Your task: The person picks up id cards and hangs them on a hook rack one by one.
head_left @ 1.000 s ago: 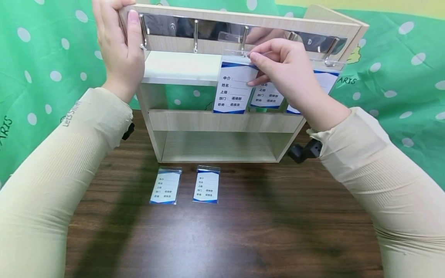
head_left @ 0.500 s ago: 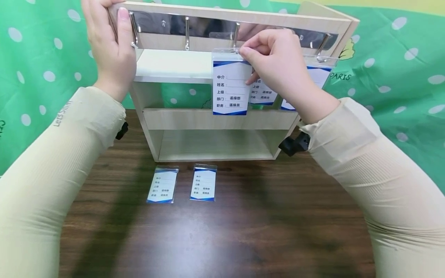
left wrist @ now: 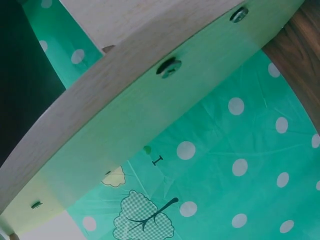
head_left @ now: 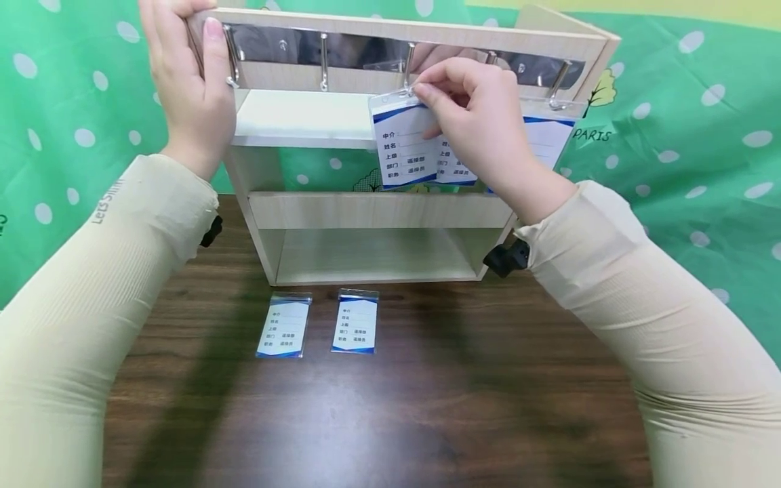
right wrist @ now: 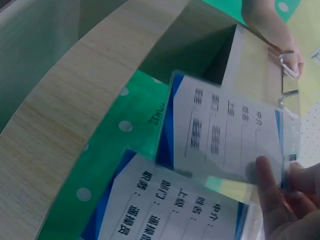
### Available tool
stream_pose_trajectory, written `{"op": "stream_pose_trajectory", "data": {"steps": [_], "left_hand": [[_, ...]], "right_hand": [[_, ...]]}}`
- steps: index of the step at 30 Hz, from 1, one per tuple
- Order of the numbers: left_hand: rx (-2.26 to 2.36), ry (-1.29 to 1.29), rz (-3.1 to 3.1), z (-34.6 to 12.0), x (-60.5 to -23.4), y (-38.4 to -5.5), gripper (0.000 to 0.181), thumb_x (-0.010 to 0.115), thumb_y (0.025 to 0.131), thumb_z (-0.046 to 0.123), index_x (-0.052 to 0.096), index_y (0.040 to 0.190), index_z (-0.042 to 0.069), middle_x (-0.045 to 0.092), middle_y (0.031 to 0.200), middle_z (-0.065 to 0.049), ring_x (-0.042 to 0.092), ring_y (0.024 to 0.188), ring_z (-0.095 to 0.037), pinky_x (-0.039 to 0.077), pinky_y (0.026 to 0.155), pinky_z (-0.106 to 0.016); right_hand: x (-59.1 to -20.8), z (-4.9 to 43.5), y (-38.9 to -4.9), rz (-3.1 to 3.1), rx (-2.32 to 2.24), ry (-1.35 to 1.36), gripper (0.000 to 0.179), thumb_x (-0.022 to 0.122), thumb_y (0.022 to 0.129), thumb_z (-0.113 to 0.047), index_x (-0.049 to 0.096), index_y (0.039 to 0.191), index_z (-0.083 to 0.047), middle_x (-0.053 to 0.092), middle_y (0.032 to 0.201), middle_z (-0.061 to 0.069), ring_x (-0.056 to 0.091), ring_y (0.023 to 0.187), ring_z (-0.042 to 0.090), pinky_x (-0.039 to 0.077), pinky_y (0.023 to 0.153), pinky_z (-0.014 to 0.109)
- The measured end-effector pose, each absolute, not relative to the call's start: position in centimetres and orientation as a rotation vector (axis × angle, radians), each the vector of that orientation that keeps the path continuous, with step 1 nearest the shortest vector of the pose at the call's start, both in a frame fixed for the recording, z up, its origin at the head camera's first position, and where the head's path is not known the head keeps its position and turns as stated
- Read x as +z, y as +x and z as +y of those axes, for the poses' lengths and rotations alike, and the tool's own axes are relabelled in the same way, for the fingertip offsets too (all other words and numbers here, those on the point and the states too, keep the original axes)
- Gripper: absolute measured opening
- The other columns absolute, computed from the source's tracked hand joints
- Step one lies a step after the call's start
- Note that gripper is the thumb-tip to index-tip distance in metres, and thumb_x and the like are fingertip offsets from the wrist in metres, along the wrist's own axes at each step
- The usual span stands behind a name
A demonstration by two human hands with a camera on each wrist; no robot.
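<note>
My right hand (head_left: pixel 478 112) pinches the top edge of a clear-sleeved name badge (head_left: pixel 403 149) between thumb and fingers. That badge hangs slightly tilted at the third hook (head_left: pixel 409 68) from the left; whether the hook passes through its slot, I cannot tell. Fingers (right wrist: pixel 270 195) show against its top corner in the right wrist view. My left hand (head_left: pixel 192 95) grips the upper left end of the wooden shelf rack (head_left: pixel 378 210), thumb on the front. A second badge (head_left: pixel 454 163) is partly behind the held one; a third badge (head_left: pixel 549 139) hangs at the rightmost hook.
On the dark wooden table (head_left: pixel 396 420), two more badges, a left one (head_left: pixel 285 327) and a right one (head_left: pixel 355 322), lie flat before the rack. A metal strip (head_left: pixel 366 51) carries several hooks. Green dotted cloth (head_left: pixel 671 149) covers the background.
The held badge has gone from hanging straight to tilted, its lower edge now higher and nearer the rack. My right hand keeps pinching it; the left hand stays on the rack.
</note>
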State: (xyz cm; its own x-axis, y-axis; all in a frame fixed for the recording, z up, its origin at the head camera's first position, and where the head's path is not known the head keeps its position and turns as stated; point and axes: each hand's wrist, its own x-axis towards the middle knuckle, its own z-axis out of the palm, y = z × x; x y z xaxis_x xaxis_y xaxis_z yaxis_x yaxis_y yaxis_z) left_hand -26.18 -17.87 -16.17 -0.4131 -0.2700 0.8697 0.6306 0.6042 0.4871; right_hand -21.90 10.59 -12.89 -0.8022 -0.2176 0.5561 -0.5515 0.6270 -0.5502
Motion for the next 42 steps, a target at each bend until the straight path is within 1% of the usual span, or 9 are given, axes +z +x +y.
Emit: {"op": "stream_pose_trajectory", "data": {"steps": [4, 15, 18, 20, 22, 27, 32, 38, 42], "left_hand": [[-1.016, -0.302, -1.728, -17.8, -16.3, -26.2, 0.024, 0.042, 0.097, 0.020, 0.058, 0.115, 0.014, 0.046, 0.122, 0.007, 0.039, 0.110, 0.006, 0.032, 0.102, -0.021], [-1.011, -0.291, -1.730, -18.0, -16.0, -26.3, 0.023, 0.042, 0.097, 0.020, 0.058, 0.113, 0.015, 0.045, 0.119, 0.010, 0.039, 0.109, 0.007, 0.032, 0.102, -0.021], [-1.007, -0.297, -1.726, -18.0, -16.1, -26.5, 0.024, 0.042, 0.097, 0.021, 0.059, 0.114, 0.015, 0.046, 0.120, 0.008, 0.039, 0.109, 0.007, 0.033, 0.101, -0.021], [-1.002, -0.304, -1.727, -18.0, -16.3, -26.6, 0.025, 0.042, 0.097, 0.020, 0.059, 0.114, 0.015, 0.046, 0.120, 0.009, 0.039, 0.107, 0.008, 0.033, 0.100, -0.021], [-1.003, -0.315, -1.727, -17.9, -16.5, -26.6, 0.025, 0.043, 0.097, 0.020, 0.059, 0.115, 0.015, 0.045, 0.119, 0.009, 0.039, 0.106, 0.008, 0.033, 0.100, -0.020], [-1.012, -0.335, -1.706, -17.9, -16.4, -26.3, 0.024, 0.043, 0.097, 0.018, 0.059, 0.115, 0.013, 0.045, 0.119, 0.008, 0.040, 0.108, 0.007, 0.032, 0.102, -0.020], [-1.007, -0.309, -1.724, -17.8, -16.1, -26.2, 0.025, 0.043, 0.097, 0.020, 0.059, 0.115, 0.012, 0.047, 0.121, 0.006, 0.040, 0.110, 0.006, 0.033, 0.102, -0.021], [-1.000, -0.302, -1.744, -17.6, -16.3, -26.5, 0.025, 0.043, 0.098, 0.020, 0.058, 0.116, 0.013, 0.047, 0.124, 0.005, 0.040, 0.110, 0.006, 0.033, 0.102, -0.021], [-0.992, -0.306, -1.739, -17.7, -16.4, -26.6, 0.025, 0.042, 0.098, 0.020, 0.058, 0.116, 0.013, 0.047, 0.124, 0.005, 0.039, 0.111, 0.006, 0.033, 0.102, -0.021]], "right_hand": [[-13.5, 10.7, -22.0, -2.327, 0.887, 0.669, 0.025, 0.059, 0.099, -0.024, 0.074, 0.109, -0.006, 0.074, 0.105, 0.007, 0.062, 0.067, 0.004, 0.050, 0.067, 0.012], [-12.9, 10.2, -22.2, -2.377, 0.948, 0.573, 0.025, 0.059, 0.099, -0.024, 0.074, 0.110, -0.007, 0.075, 0.100, 0.009, 0.057, 0.050, 0.005, 0.049, 0.056, 0.016], [-13.0, 10.0, -22.7, -2.424, 0.967, 0.529, 0.026, 0.059, 0.099, -0.024, 0.073, 0.112, -0.007, 0.075, 0.102, 0.010, 0.056, 0.047, 0.002, 0.049, 0.068, 0.014], [-13.0, 9.8, -23.0, -2.457, 0.965, 0.491, 0.026, 0.059, 0.099, -0.025, 0.072, 0.114, -0.008, 0.075, 0.103, 0.011, 0.054, 0.044, -0.001, 0.042, 0.088, 0.011], [-13.1, 9.7, -23.3, -2.484, 0.962, 0.458, 0.026, 0.058, 0.100, -0.025, 0.071, 0.115, -0.008, 0.075, 0.104, 0.010, 0.055, 0.044, -0.002, 0.042, 0.088, 0.011], [-13.1, 9.5, -23.6, -2.524, 0.943, 0.429, 0.027, 0.055, 0.101, -0.027, 0.067, 0.117, -0.009, 0.074, 0.110, 0.005, 0.060, 0.051, 0.002, 0.048, 0.056, 0.016], [-13.1, 9.8, -23.2, -2.569, 1.030, 0.392, 0.030, 0.053, 0.101, -0.031, 0.059, 0.124, -0.012, 0.072, 0.120, 0.004, 0.064, 0.057, 0.009, 0.054, 0.061, 0.023], [-14.2, 10.9, -22.4, -2.544, 1.089, 0.399, 0.037, 0.059, 0.099, -0.032, 0.054, 0.130, -0.012, 0.072, 0.108, 0.010, 0.066, 0.068, 0.014, 0.056, 0.063, 0.024], [-15.0, 11.6, -21.9, -2.497, 1.124, 0.410, 0.040, 0.060, 0.098, -0.031, 0.053, 0.132, -0.012, 0.069, 0.112, 0.008, 0.069, 0.082, 0.015, 0.058, 0.068, 0.025]]}}
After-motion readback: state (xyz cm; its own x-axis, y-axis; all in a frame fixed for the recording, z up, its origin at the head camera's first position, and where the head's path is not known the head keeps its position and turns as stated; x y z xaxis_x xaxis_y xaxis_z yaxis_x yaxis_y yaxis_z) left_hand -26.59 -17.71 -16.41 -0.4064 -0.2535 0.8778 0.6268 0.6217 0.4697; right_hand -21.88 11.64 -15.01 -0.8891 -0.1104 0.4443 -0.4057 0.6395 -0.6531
